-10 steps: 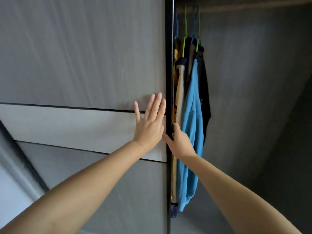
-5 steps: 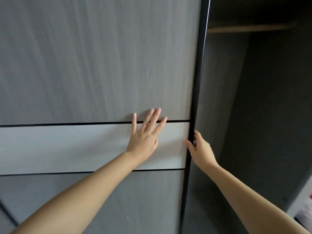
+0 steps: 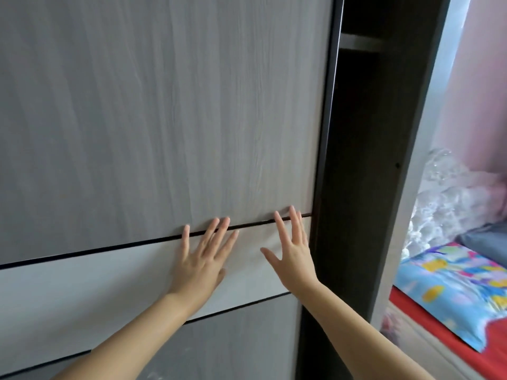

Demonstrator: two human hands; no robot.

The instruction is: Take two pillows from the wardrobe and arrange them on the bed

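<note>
Hands (image 3: 200,266) (image 3: 292,256) flat on wardrobe door (image 3: 164,119)

Two bare hands, left hand (image 3: 201,266) and right hand (image 3: 292,255), flat with fingers spread on one sliding wardrobe door (image 3: 164,119). Three door panels, two dark dividing lines. One narrow dark opening (image 3: 356,160) at right. One patterned blue pillow (image 3: 452,292) on one red sheet (image 3: 439,335), far right.

Grey wood-grain wardrobe (image 3: 164,119), sliding door nearly shut; red-sheeted bed (image 3: 439,333) at right.
</note>
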